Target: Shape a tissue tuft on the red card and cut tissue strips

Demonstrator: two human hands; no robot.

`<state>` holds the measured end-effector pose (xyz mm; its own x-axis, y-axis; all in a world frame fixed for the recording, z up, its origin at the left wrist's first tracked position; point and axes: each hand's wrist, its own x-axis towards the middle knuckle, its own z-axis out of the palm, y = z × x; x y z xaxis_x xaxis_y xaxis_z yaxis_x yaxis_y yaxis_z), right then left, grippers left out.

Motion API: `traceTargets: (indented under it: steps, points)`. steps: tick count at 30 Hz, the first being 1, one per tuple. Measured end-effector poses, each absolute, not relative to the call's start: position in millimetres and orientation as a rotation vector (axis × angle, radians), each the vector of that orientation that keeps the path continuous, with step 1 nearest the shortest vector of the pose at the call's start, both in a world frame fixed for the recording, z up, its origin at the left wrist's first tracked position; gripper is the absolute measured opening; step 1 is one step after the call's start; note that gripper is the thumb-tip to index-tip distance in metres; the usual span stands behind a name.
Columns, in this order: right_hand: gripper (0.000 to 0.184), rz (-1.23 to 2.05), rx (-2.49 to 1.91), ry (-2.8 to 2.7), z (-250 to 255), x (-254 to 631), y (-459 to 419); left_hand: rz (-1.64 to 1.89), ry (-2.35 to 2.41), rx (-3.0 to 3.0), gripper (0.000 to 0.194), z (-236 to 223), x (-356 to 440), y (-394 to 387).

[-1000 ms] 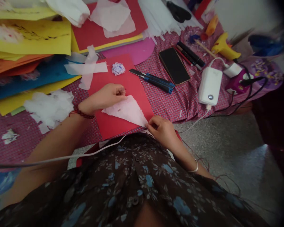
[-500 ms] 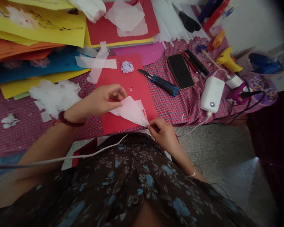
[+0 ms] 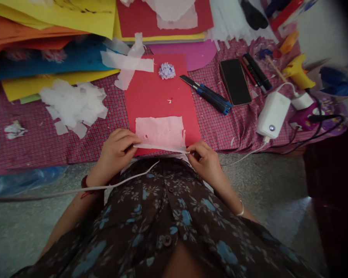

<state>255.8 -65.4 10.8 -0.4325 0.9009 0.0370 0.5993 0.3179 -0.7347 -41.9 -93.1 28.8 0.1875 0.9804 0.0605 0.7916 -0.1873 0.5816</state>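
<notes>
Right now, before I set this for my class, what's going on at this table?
A person's left hand and right hand hold opposite ends of the near edge of a thin pale paper, over a red sheet. That edge looks folded or lifted; I can't tell which. A speckled ball sits farther back on the sheet, with a cutter to its right.

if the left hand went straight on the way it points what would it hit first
The left hand would likely first meet the white paper, whose near left corner its fingers seem to touch. Beyond lies the red sheet, though height above it is unclear.
</notes>
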Motion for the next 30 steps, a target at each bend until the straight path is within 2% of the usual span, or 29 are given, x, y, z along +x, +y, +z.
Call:
traceTargets:
  steps: [12,19,26,30]
  points:
    - [0.013,0.9,-1.322,-2.155,9,256,-66,0.655,1.704,2.006,0.021,24,-37,-101]
    - [0.013,0.913,-1.316,-2.145,9,256,-67,0.87,1.649,2.1,0.018,17,-36,-99]
    - [0.012,0.931,-1.323,-2.14,10,256,-66,0.843,1.65,2.098,0.015,20,-34,-101]
    - [0.023,0.935,-1.345,-2.153,12,256,-67,0.827,1.602,2.145,0.017,17,-36,-103]
